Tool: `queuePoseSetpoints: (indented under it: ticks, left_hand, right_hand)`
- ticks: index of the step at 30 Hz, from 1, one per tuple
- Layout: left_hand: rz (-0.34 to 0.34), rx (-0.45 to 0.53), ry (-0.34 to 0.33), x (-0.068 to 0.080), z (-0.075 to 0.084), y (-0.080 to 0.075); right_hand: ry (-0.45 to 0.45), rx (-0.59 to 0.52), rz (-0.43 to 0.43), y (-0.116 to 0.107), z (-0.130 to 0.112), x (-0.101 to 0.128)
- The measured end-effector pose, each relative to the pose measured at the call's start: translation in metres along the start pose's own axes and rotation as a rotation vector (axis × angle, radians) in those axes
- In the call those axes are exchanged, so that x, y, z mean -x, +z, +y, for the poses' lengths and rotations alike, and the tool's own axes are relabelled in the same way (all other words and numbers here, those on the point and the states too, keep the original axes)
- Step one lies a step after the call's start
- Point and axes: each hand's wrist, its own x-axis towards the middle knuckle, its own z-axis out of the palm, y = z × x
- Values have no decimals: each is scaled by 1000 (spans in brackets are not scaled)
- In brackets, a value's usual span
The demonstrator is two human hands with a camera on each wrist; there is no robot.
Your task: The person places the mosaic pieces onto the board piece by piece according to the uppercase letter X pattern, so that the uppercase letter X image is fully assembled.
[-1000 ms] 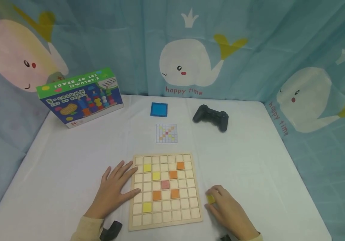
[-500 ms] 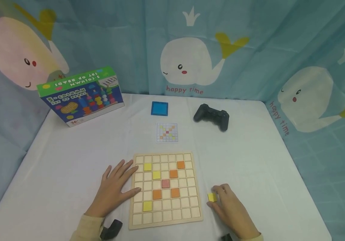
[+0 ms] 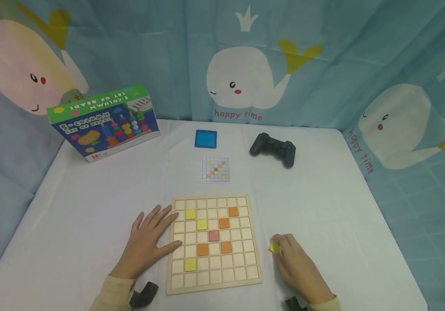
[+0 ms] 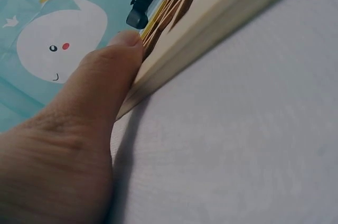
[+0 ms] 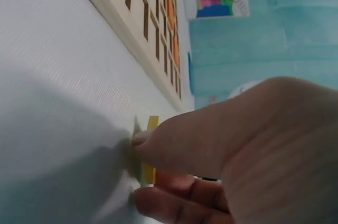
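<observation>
A wooden grid board lies on the table with yellow, orange and red square tiles in some of its cells. My left hand is spread at the board's left side, its thumb and a fingertip resting on the edge. In the left wrist view the thumb touches the board's rim. To the right of the board, my right hand pinches a yellow square tile between thumb and fingers. The right wrist view shows this tile held on edge, close to the white tabletop.
Behind the board lies a small pattern card with coloured squares. Farther back are a blue square tray and a black game controller. A bead-set box stands at the back left, before a whale-print curtain.
The yellow tile has gone from lying flatter to tilted in my right hand's pinch, and that hand has shifted slightly away from me. My left hand stays at the board's edge.
</observation>
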Motion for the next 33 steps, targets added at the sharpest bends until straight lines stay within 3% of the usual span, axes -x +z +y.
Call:
queuePoseSetpoints:
  ticks: [8,20,33]
  left_hand:
    - [6,5,6,-2,1,-2]
    - [11,12,6,-1,-1,-1]
    - [3,11,-4,0,1,-2]
  right_hand:
    - [-128,-116,96,-1,-12,-10]
    - [-327,-213,60,8,-44,-14]
    - [-440,-255,69,18,-46,-13]
